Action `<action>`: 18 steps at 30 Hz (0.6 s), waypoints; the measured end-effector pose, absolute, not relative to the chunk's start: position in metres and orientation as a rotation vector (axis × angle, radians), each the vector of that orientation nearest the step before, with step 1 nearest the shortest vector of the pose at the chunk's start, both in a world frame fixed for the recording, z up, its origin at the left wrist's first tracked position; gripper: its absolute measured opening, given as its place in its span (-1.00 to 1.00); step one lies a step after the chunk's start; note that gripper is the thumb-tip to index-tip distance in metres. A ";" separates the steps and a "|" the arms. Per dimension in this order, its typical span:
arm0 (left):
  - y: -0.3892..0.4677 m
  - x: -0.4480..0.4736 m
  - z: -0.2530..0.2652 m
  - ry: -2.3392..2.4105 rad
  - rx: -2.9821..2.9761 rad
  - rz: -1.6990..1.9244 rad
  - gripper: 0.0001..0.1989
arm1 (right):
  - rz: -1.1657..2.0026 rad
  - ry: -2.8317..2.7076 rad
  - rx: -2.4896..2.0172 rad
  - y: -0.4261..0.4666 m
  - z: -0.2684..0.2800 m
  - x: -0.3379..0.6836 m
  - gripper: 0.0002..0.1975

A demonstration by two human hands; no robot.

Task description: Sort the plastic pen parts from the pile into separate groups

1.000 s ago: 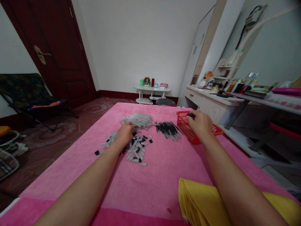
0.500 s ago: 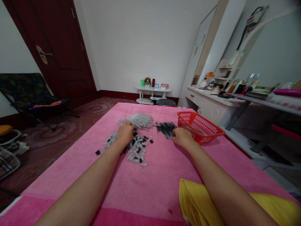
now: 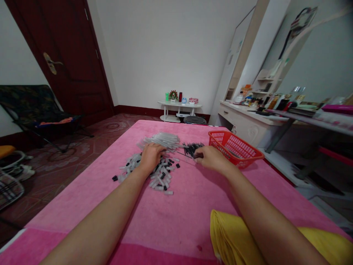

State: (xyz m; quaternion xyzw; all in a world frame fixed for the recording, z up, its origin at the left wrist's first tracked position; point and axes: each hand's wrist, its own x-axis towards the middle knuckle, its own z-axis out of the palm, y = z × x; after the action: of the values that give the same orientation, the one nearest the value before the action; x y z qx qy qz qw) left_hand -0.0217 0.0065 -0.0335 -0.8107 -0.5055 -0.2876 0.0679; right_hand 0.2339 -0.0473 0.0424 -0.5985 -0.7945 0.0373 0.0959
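My left hand (image 3: 151, 158) hovers low over a heap of translucent pen caps (image 3: 160, 178) mixed with small black end plugs (image 3: 178, 166). Its fingers are curled together, and whatever they hold is hidden. Just beyond the fingertips lies a bundle of clear pen barrels (image 3: 167, 139). My right hand (image 3: 211, 157) pinches a thin, dark pen refill (image 3: 183, 153), which points left toward my left hand. Behind the right fingertips is a pile of black-tipped refills (image 3: 190, 148).
A red plastic basket (image 3: 248, 151) stands right of the refills, with something thin inside. A folded yellow cloth (image 3: 228, 235) lies under my right forearm. Pink cloth (image 3: 165, 228) covers the table. A dressing table (image 3: 239, 116) stands to the right, a folding chair (image 3: 35, 110) to the left.
My right hand has moved left from the refill pile, now with a refill in its pinch. My left hand has shifted slightly right, toward it.
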 end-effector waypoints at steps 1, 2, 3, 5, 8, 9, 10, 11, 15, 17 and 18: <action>0.007 -0.021 -0.034 -1.504 -2.455 -0.884 -0.78 | 0.136 -2.375 -1.726 -0.049 0.042 0.230 -0.80; 0.006 -0.020 -0.034 -1.489 -2.467 -0.896 -0.77 | 0.141 -2.382 -1.703 -0.051 0.042 0.227 -0.80; 0.006 -0.019 -0.034 -1.476 -2.477 -0.905 -0.77 | 0.134 -2.382 -1.701 -0.052 0.042 0.225 -0.80; 0.005 -0.018 -0.033 -1.456 -2.491 -0.923 -0.76 | 0.102 -2.373 -1.712 -0.054 0.041 0.223 -0.80; 0.004 -0.016 -0.033 -1.426 -2.500 -0.952 -0.75 | 0.062 -2.376 -1.713 -0.054 0.041 0.223 -0.80; 0.004 -0.016 -0.033 -1.421 -2.501 -0.959 -0.75 | 0.053 -2.379 -1.716 -0.053 0.041 0.224 -0.80; 0.004 -0.016 -0.034 -1.420 -2.503 -0.965 -0.75 | 0.046 -2.381 -1.721 -0.052 0.040 0.225 -0.81; 0.004 -0.016 -0.034 -1.422 -2.507 -0.969 -0.75 | 0.043 -2.385 -1.727 -0.052 0.040 0.226 -0.81; 0.006 -0.017 -0.036 -1.426 -2.520 -0.988 -0.76 | 0.036 -2.394 -1.750 -0.050 0.038 0.228 -0.81; 0.006 -0.017 -0.036 -1.424 -2.517 -0.992 -0.77 | 0.036 -2.387 -1.764 -0.050 0.038 0.228 -0.81; 0.006 -0.017 -0.036 -1.424 -2.516 -0.990 -0.77 | 0.040 -2.381 -1.770 -0.051 0.038 0.228 -0.81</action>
State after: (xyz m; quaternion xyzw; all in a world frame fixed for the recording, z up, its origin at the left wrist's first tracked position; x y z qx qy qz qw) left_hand -0.0170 0.0058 -0.0359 -0.8227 -0.4655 -0.3236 0.0428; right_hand 0.2278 -0.0505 0.0380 -0.5943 -0.7994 0.0133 0.0869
